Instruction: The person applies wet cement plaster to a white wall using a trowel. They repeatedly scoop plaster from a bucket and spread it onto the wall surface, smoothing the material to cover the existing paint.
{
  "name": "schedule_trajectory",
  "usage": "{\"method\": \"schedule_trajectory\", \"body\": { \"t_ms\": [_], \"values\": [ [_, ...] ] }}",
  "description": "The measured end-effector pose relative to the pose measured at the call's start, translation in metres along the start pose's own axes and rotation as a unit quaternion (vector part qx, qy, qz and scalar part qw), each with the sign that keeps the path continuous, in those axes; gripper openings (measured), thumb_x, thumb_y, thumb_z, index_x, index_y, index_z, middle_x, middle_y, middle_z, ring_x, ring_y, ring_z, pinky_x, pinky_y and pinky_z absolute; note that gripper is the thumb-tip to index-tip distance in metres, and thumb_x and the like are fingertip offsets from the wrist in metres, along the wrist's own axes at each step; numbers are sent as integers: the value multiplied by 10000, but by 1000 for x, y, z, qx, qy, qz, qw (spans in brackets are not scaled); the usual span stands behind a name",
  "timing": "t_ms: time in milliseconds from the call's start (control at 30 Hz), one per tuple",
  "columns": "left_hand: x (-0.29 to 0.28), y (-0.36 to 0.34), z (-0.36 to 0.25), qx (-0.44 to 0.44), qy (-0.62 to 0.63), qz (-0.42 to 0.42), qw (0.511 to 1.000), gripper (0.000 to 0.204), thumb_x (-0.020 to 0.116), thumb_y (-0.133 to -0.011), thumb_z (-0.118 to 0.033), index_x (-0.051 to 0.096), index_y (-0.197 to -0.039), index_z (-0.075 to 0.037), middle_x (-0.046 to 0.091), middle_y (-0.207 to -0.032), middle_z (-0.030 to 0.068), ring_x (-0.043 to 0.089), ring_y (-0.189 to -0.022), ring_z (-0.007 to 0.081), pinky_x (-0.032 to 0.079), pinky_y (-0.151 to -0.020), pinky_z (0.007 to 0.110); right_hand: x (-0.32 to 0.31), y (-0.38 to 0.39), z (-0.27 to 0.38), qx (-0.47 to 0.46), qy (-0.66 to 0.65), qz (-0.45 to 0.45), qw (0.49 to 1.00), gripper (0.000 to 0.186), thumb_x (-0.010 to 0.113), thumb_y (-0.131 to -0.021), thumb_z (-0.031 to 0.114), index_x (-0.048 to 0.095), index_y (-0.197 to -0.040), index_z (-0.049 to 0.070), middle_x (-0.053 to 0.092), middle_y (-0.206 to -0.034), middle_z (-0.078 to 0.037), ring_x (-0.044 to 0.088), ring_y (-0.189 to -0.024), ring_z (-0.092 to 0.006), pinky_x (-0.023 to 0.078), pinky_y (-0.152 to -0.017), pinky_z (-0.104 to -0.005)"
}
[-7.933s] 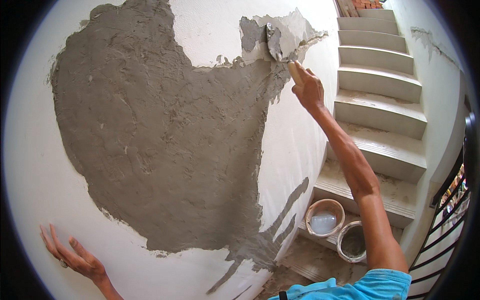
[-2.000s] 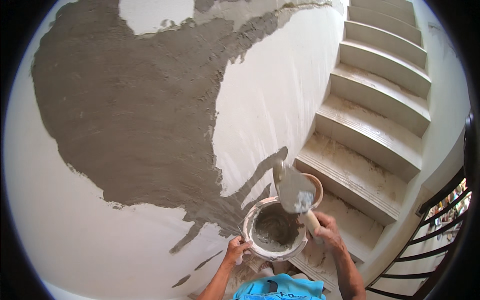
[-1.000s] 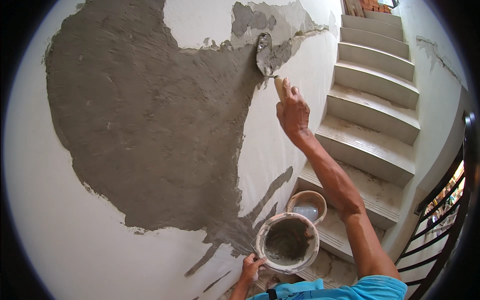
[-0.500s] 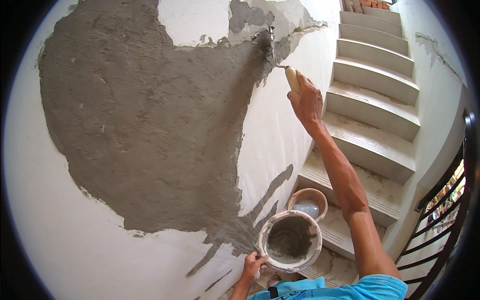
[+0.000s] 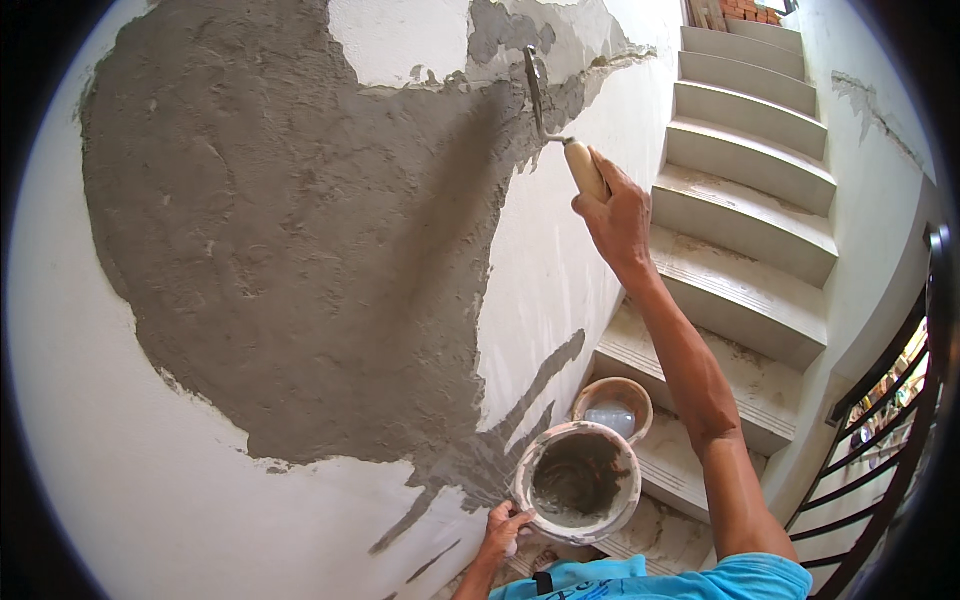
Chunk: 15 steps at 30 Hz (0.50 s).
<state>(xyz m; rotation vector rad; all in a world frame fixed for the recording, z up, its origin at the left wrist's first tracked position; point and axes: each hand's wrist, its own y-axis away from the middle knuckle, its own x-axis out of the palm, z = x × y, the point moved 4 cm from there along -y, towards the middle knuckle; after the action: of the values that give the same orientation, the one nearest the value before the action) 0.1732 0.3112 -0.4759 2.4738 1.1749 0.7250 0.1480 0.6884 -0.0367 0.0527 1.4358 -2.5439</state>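
My right hand (image 5: 617, 215) is closed round the pale handle of a trowel (image 5: 586, 172). The trowel's blade stands edge-on near the upper right border of a grey mortar patch (image 5: 290, 250) on the white wall; I cannot tell whether it touches. Low in the view, my left hand (image 5: 502, 530) grips the rim of a round bucket (image 5: 523, 478) smeared with mortar. Wet grey mortar (image 5: 575, 478) lies inside that bucket. Just behind it sits a second, brownish tub (image 5: 645, 405) with something clear and whitish in it.
Concrete stairs (image 5: 745, 255) climb away on the right, along the plastered wall. A dark metal railing (image 5: 870, 455) curves at the lower right. Bricks (image 5: 750, 12) are stacked at the top of the stairs. A crack (image 5: 885, 125) marks the right-hand wall.
The trowel's blade has shifted slightly left and tilted, showing more of its length. My right hand has moved a little left with it. The left hand and bucket have hardly moved.
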Motion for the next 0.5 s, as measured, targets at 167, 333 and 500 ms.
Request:
{"method": "schedule_trajectory", "body": {
  "t_ms": [167,333,500],
  "values": [
    [-6,-1,5,-15,-10,-13,1000,236,798,-857,-86,654,-1022,-1,710,-920,103,696,-764,168,565,-658,310,36,-13,3,-29,125,-28,991,730,679,-757,64,506,-1465,29,660,-1100,-182,703,-954,-352,578,-875,-423],
    [-8,1,7,-9,-10,-8,1000,227,798,-859,-95,656,-1009,0,707,-909,94,688,-755,160,559,-653,305,62,12,34,-26,177,22,984,814,693,-755,-11,383,-1505,-63,584,-1119,-222,664,-1009,-343,598,-812,-404],
    [-13,-1,12,-20,-21,-11,1000,212,801,-859,-99,661,-989,-4,702,-881,82,674,-745,150,550,-642,302,39,50,40,-58,162,76,982,813,678,-747,-16,398,-1510,-28,589,-1081,-212,671,-938,-359,584,-778,-439]
  ]
}}
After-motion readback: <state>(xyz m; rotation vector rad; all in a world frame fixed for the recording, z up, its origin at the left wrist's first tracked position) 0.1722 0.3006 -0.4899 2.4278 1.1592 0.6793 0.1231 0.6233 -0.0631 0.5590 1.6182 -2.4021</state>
